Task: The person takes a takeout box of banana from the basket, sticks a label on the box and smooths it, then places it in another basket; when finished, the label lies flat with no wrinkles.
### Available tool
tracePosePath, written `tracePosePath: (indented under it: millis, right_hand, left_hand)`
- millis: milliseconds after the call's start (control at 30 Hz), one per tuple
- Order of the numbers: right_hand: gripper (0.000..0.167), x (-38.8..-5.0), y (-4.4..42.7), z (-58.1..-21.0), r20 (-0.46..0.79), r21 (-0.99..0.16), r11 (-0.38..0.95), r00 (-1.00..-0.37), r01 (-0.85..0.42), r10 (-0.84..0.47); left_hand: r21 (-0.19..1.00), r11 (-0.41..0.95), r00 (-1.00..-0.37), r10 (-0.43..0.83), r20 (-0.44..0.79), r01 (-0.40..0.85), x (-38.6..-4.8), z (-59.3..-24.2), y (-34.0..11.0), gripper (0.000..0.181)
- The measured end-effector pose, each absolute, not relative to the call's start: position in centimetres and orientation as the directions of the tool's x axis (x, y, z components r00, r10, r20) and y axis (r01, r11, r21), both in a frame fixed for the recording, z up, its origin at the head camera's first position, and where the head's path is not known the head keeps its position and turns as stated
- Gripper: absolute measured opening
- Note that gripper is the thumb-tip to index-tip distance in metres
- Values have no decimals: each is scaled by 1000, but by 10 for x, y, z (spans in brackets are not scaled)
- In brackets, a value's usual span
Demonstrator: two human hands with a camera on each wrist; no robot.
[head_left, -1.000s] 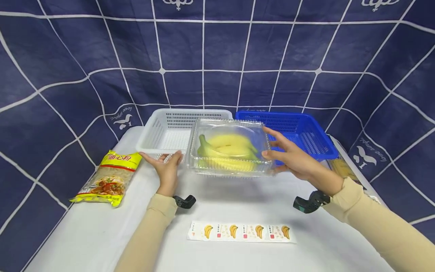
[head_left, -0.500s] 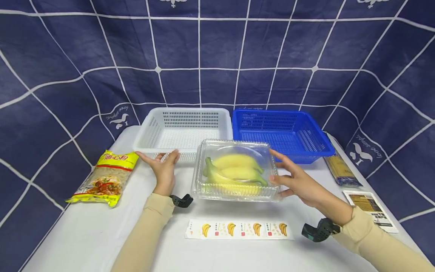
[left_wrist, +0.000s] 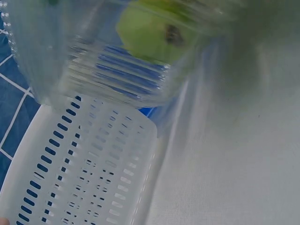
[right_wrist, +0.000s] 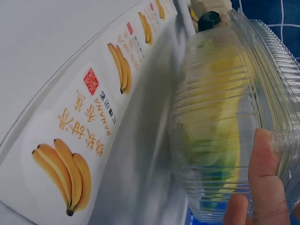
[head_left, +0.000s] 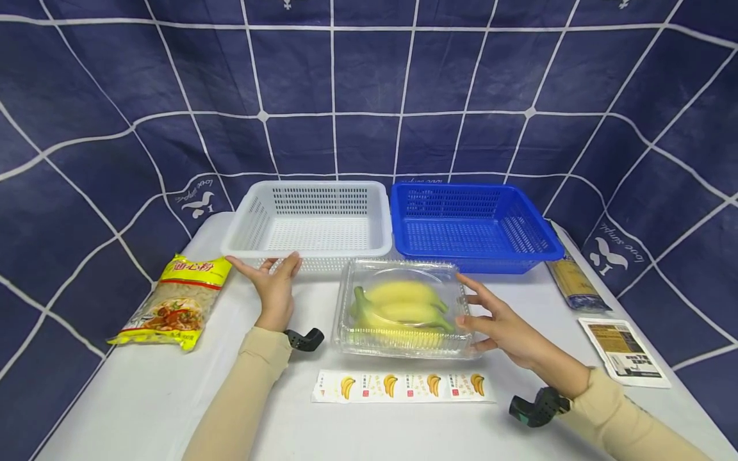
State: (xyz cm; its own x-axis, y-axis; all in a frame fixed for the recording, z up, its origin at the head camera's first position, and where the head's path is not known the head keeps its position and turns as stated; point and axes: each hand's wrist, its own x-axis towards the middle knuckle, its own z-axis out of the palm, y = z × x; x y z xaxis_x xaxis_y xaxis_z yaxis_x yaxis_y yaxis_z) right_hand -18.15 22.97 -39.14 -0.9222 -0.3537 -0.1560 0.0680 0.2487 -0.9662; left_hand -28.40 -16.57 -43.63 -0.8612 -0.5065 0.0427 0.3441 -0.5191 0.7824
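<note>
A clear plastic clamshell box (head_left: pixel 406 267) with bananas (head_left: pixel 400 307) inside is in the middle of the head view. My right hand (head_left: pixel 504 326) grips its right end, thumb in front and fingers spread along the side. The right wrist view shows fingers (right_wrist: pixel 267 168) against the box's ribbed wall. Whether the box touches the table cannot be told. To its left, my left hand (head_left: pixel 273 291) is at the front of the white basket (head_left: pixel 317 261), fingers spread and apart from the box. Below the box lies a strip of banana labels (head_left: pixel 403 387).
A blue basket (head_left: pixel 478 262) stands beside the white one at the back. At the left lies a yellow bag of pasta (head_left: pixel 179 301). On the right are a pack of noodles (head_left: pixel 578 282) and a flat white packet (head_left: pixel 625 352). A blue checked cloth (head_left: pixel 369 83) hangs behind.
The right hand has brought the box of bananas down and toward the front, off the view of the baskets' insides. My left hand has stayed at the white basket's front.
</note>
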Motion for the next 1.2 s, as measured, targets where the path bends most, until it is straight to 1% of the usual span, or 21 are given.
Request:
tracePosePath:
  millis: [300, 733, 967, 1200]
  right_hand:
    - [91, -194, 230, -403, -190, -959, 264, -921, 101, -340]
    - [90, -209, 235, -408, -194, -959, 266, -915, 100, -354]
    - [90, -211, 234, -411, -194, -951, 298, -915, 87, -353]
    - [91, -210, 236, -412, -167, -935, 354, -917, 30, -363]
  left_hand:
    - [783, -522, -867, -497, 43, 338, -283, -437, -166, 139]
    - [776, -533, -868, -494, 38, 337, -284, -435, -166, 138]
    - [781, -532, -870, -492, 27, 326, -283, -434, -167, 139]
    - [782, -535, -871, -492, 19, 319, -281, -433, -166, 138]
